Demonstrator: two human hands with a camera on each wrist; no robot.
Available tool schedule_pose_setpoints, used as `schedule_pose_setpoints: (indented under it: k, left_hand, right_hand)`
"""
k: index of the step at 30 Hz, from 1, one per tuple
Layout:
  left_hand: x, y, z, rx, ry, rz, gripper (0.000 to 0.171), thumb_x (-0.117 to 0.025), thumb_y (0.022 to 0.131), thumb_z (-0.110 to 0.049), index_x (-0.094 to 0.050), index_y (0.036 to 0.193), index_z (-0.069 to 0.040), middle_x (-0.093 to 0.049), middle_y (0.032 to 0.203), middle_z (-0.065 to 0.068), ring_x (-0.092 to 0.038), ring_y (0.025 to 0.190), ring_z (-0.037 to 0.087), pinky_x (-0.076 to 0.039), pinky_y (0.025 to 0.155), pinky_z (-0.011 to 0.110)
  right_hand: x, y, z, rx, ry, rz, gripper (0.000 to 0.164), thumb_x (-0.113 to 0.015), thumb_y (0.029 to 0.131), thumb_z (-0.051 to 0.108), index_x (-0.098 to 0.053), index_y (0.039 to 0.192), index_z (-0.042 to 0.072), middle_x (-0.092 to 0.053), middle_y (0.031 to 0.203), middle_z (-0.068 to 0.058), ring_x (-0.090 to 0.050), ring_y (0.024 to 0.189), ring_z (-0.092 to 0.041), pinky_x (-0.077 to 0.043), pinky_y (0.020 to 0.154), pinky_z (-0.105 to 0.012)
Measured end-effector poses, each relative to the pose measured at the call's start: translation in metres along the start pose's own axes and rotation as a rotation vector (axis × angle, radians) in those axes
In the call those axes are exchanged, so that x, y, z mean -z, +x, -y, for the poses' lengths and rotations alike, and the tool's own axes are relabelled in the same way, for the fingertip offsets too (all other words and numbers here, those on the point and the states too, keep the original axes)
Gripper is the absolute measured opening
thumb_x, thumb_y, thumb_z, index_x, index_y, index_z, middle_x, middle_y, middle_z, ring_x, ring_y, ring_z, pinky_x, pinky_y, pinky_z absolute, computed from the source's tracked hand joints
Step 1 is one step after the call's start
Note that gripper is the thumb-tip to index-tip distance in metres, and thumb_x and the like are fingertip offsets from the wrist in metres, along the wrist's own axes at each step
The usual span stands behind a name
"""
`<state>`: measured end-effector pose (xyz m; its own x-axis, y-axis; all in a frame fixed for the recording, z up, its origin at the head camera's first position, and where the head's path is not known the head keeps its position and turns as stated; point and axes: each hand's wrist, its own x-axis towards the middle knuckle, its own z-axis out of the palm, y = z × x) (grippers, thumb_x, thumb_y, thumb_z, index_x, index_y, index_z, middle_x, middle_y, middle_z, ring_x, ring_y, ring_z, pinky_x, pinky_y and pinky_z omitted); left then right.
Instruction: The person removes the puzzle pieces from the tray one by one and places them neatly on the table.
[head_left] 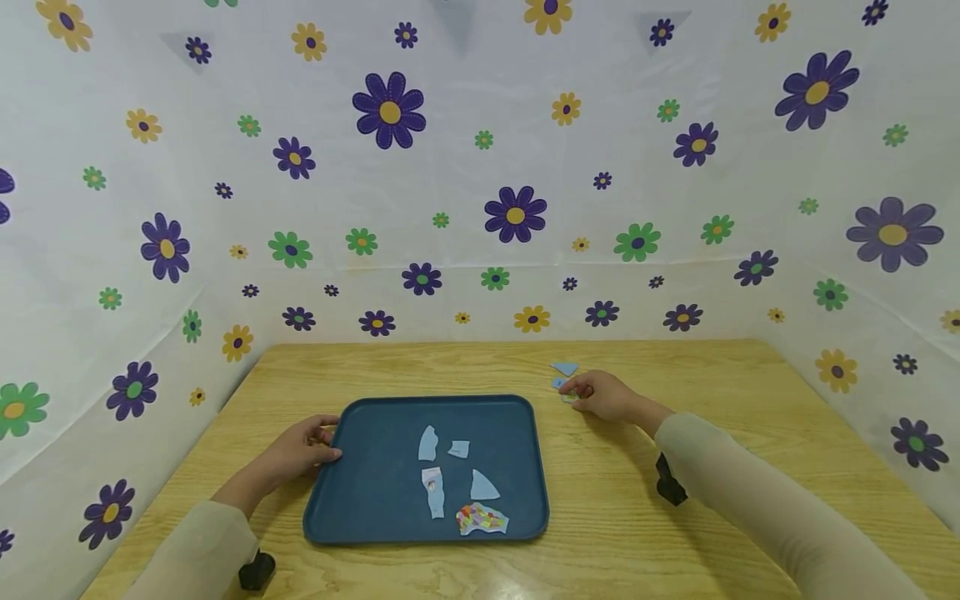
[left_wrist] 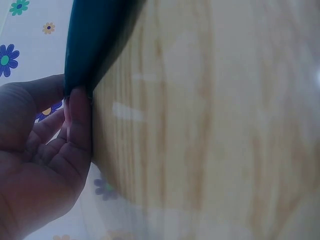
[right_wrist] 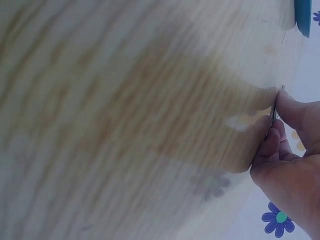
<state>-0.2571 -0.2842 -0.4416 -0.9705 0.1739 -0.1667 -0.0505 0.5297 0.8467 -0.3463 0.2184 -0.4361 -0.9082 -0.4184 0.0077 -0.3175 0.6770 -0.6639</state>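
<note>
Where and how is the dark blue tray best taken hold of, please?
Probably by the raised rim of the tray, at the middle of each short side, coming from left and right together. It is wide and shallow, so the rim offers an edge to pinch; the left hand pinches the left side that way. Paper pieces lie inside, so better keep it level.

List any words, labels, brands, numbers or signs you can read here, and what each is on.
No text can be read in any view.
Small light-blue piece: a faint dark mark, too small to read.
Pink-topped piece: tiny marks, too small to read.
Tray: no lettering visible.
Flowered backdrop: printed flowers, no lettering visible.
</note>
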Motion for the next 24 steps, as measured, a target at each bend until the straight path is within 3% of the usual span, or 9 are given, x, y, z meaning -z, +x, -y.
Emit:
schedule_pose_setpoints:
  k: [7, 16, 24]
  left_hand:
    - [-0.0003, -0.0011, -0.0013, 0.008, 0.006, -0.009, 0.058, -0.066, 0.091, -0.003, -0.039, 0.141, 0.006, -0.050, 0.100, 0.014, -0.055, 0.084, 0.024, -0.051, 0.066, 0.038]
    - [0.0000, -0.0002, 0.0008, 0.009, 0.016, -0.008, 0.058, -0.066, 0.091, -0.003, -0.039, 0.141, 0.007, -0.051, 0.101, 0.014, -0.055, 0.084, 0.024, -0.051, 0.067, 0.037]
    - [0.0001, 0.0012, 0.0020, 0.009, 0.009, -0.004, 0.058, -0.066, 0.091, -0.004, -0.038, 0.142, 0.006, -0.050, 0.101, 0.014, -0.055, 0.085, 0.024, -0.051, 0.067, 0.038]
  right_hand:
    - [0.0002, -0.0006, 0.0004, 0.005, 0.001, 0.002, 0.026, -0.066, 0.089, -0.004, -0.069, 0.115, -0.001, -0.060, 0.096, -0.008, -0.042, 0.079, -0.021, -0.037, 0.071, -0.036]
    - [0.0024, -0.0021, 0.0012, -0.008, 0.039, 0.011, 0.027, -0.065, 0.090, -0.003, -0.067, 0.117, -0.001, -0.048, 0.084, -0.006, -0.040, 0.077, -0.021, -0.035, 0.068, -0.036]
    - [0.0051, -0.0040, 0.0049, -0.012, 0.058, 0.002, 0.030, -0.065, 0.091, -0.001, -0.065, 0.121, -0.002, -0.055, 0.096, -0.009, -0.044, 0.084, -0.022, -0.039, 0.075, -0.037]
